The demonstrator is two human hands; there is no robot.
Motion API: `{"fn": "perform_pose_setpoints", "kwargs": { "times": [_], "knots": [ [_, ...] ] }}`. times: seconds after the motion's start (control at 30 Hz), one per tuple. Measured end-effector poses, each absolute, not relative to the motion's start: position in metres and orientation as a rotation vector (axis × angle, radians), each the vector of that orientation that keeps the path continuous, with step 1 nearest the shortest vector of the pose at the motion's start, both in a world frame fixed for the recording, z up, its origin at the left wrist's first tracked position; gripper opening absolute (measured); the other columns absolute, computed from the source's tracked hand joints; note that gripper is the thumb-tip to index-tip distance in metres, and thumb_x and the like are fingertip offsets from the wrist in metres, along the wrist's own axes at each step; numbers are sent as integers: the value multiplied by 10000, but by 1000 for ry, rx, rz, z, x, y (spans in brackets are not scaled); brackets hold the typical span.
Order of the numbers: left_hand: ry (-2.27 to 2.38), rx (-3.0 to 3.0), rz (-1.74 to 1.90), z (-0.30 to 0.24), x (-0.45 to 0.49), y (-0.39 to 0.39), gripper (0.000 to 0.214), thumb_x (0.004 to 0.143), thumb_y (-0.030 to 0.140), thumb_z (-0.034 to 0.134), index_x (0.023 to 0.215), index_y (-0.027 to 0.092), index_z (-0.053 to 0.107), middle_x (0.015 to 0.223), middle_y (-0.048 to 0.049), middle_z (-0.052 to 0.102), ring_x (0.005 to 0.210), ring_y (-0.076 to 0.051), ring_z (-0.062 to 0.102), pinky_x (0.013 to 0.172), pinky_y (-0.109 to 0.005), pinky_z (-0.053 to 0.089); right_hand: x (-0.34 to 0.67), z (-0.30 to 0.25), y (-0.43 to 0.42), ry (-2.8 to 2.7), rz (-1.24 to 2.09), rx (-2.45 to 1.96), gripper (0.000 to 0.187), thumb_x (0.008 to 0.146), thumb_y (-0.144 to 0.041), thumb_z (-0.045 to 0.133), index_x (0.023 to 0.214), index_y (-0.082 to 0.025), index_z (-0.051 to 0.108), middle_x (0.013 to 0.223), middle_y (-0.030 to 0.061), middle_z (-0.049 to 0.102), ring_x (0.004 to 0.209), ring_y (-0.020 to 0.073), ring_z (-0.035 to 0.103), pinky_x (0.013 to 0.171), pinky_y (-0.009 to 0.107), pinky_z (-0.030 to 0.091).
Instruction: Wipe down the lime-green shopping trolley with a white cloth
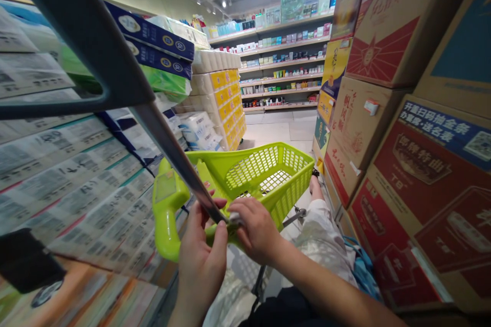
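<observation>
A silver metal pole [172,156] with a dark grey looped handle [115,51] slants down from the upper left. Around its lower part, my left hand [205,253] has its fingers and thumb closed. Beside it, my right hand [255,225] is curled, pinching a small crumpled white piece like tissue or cloth [235,217] against the pole's lower part. The pole's end is hidden by my fingers. Just beyond both hands stands a lime-green plastic shopping cart [289,204] with a perforated basket; its thick green handle [164,225] lies left of my left hand.
Stacked wrapped paper packs [76,189] line the left side. Cardboard cartons [418,173] are piled high on the right. Shelves of cosmetics [284,61] stand at the back beyond a tiled floor [272,130]. A blue bag-like item [364,271] lies at lower right.
</observation>
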State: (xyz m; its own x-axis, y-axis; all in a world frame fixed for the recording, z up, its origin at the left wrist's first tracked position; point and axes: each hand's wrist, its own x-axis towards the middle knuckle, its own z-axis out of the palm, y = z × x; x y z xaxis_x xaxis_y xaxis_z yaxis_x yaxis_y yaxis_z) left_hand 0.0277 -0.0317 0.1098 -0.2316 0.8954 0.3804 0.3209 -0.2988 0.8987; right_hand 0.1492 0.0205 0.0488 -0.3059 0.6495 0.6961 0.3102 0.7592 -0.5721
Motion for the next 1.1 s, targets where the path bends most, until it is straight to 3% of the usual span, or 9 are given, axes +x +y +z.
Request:
{"fn": "perform_pose_setpoints", "kwargs": {
  "times": [0.17, 0.37, 0.6, 0.9, 1.1],
  "knots": [
    [1461, 1546, 1544, 110, 27, -35, 382, 783, 285, 614, 1150, 204, 546, 1300, -98, 568, 1250, -261, 521, 1028, -376, 467, 145, 47, 19, -1911, 400, -627, 368, 731, -165, 466, 1087, -195, 550, 1085, 91, 608, 1046, 230, 548, 949, 376, 450],
    [1478, 1575, 1538, 108, 27, -36, 354, 787, 268, 601, 1133, 210, 557, 1288, -97, 575, 1282, -275, 495, 1030, -389, 464, 160, 34, 29, -1825, 361, -832, 339, 729, -129, 431, 1034, -190, 566, 1023, 91, 597, 1002, 234, 539, 914, 389, 457],
    [1610, 1727, 1508, 104, 29, -35, 340, 830, 229, 522, 1169, 236, 499, 1142, -63, 597, 1133, -229, 590, 950, -354, 495, 146, 44, 16, -1913, 384, -689, 322, 754, -172, 487, 1068, -204, 550, 1072, 86, 593, 1025, 233, 537, 929, 382, 450],
    [1719, 1796, 1500, 103, 32, -36, 395, 805, 181, 503, 1197, 226, 500, 1164, -81, 595, 1138, -250, 577, 950, -377, 478, 158, 35, 25, -1796, 363, -844, 308, 748, -141, 430, 1023, -190, 561, 1022, 94, 592, 986, 236, 539, 904, 399, 460],
    [1758, 1844, 1481, 105, 31, -36, 362, 798, 191, 494, 1157, 225, 509, 1138, -80, 613, 1106, -247, 599, 971, -398, 472, 145, 44, 10, -1886, 390, -646, 339, 769, -164, 475, 1101, -194, 540, 1094, 94, 593, 1040, 235, 544, 943, 387, 461]
  ]
}}
